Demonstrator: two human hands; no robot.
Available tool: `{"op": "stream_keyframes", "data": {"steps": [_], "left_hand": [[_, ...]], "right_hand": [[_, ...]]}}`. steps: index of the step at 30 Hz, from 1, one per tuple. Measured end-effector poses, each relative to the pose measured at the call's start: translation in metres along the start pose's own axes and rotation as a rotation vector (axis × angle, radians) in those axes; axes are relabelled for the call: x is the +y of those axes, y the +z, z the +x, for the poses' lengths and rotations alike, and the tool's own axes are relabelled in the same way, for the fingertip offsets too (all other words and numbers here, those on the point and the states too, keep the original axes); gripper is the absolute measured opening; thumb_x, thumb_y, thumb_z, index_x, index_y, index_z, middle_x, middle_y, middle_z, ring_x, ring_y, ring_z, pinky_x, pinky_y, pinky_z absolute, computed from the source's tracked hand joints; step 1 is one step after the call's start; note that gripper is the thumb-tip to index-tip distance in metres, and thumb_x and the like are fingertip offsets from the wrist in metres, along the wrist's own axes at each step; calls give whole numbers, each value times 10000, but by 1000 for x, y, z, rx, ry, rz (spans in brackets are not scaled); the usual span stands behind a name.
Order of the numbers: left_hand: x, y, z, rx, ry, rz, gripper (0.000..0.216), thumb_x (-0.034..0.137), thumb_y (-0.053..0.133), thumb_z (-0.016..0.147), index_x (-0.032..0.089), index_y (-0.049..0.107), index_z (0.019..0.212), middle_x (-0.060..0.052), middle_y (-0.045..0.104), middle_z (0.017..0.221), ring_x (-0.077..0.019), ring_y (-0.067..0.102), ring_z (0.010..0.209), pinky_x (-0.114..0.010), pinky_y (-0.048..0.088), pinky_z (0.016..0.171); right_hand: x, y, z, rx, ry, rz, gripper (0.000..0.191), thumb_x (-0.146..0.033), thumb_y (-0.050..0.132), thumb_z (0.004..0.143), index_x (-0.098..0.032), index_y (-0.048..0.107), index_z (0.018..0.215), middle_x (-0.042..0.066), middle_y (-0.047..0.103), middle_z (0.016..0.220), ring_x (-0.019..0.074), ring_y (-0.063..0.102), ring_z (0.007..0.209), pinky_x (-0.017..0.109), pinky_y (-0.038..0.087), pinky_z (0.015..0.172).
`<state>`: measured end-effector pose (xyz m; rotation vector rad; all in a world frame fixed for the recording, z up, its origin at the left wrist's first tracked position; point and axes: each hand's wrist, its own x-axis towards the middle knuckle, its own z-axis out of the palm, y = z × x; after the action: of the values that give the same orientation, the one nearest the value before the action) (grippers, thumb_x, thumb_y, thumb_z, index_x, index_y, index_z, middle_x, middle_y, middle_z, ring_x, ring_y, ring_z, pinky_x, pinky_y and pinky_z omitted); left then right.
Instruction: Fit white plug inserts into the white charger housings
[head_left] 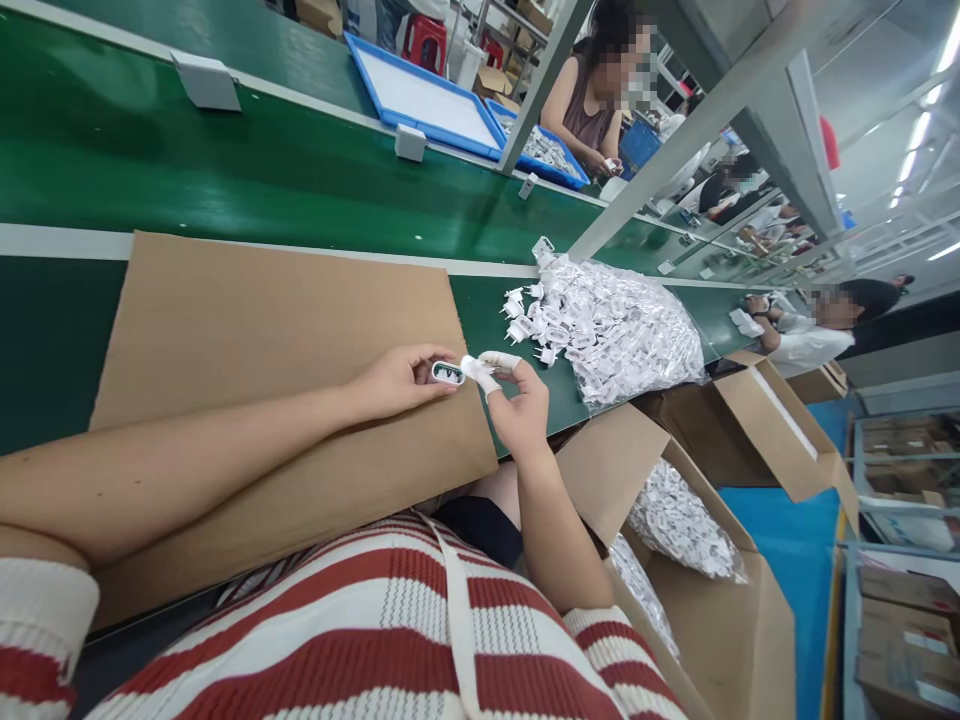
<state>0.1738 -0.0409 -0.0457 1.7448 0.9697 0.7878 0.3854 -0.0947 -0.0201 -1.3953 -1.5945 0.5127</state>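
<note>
The left hand (405,380) has its fingers closed round a white case (448,374) over the cardboard (292,330); the right hand (520,408), fingertips wrapped, is just beside it, though I can't tell whether those fingers grasp anything.

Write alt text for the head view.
A left hand holds a small white oval plastic casing above a flat brown cardboard sheet, the right hand close beside it with white-covered fingertips. To the right, a clear plastic bag of white pronged parts spills onto a green work surface.
</note>
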Motion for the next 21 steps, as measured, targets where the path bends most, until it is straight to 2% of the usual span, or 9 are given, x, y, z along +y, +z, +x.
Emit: {"op": "stream_keyframes", "data": {"steps": [3, 6, 10, 16, 18, 21], "left_hand": [[-3, 0, 1, -15, 57, -23, 547, 526, 790, 828, 203, 708, 1261, 3, 584, 719, -145, 474, 610, -256, 378, 575], [-4, 0, 1, -15, 86, -65, 575, 516, 787, 839, 198, 680, 1306, -8, 628, 789, -145, 487, 636, -257, 404, 600], [-1, 0, 1, -22, 88, -96, 597, 510, 789, 837, 177, 669, 1317, -19, 649, 823, -145, 494, 643, -265, 421, 615], [-2, 0, 0, -24, 85, -76, 596, 520, 775, 846, 182, 668, 1325, -26, 669, 854, -154, 506, 653, -278, 414, 622], [-3, 0, 0, -32, 110, -40, 548, 514, 749, 872, 192, 677, 1309, -29, 673, 868, -163, 516, 667, -286, 410, 628], [-3, -2, 0, -40, 172, 119, 365, 499, 668, 937, 205, 733, 1142, -38, 659, 844, -185, 544, 704, -309, 399, 652]], "right_hand": [[-14, 4, 3, -127, -131, -66, 283, -222, 569, 944, -271, 709, 1186, 40, 752, 1186, 240, 680, 1123, 409, 548, 1025], [-20, 9, 7, -196, -201, -237, 339, -140, 529, 912, -242, 703, 1185, 61, 741, 1161, 262, 648, 1138, 407, 526, 1011], [-23, 11, 11, -246, -246, -449, 370, -61, 496, 846, -218, 690, 1121, 80, 717, 1074, 271, 616, 1030, 380, 514, 909], [-32, 10, 11, -296, -295, -658, 292, -24, 473, 809, -207, 638, 966, 97, 650, 977, 277, 562, 916, 371, 465, 802], [-33, 11, 12, -311, -286, -681, 306, -15, 473, 806, -208, 631, 983, 92, 647, 968, 278, 567, 914, 365, 457, 790], [-33, 13, 13, -303, -274, -680, 318, -14, 484, 799, -216, 619, 1004, 85, 660, 978, 274, 583, 906, 355, 452, 762]]}}
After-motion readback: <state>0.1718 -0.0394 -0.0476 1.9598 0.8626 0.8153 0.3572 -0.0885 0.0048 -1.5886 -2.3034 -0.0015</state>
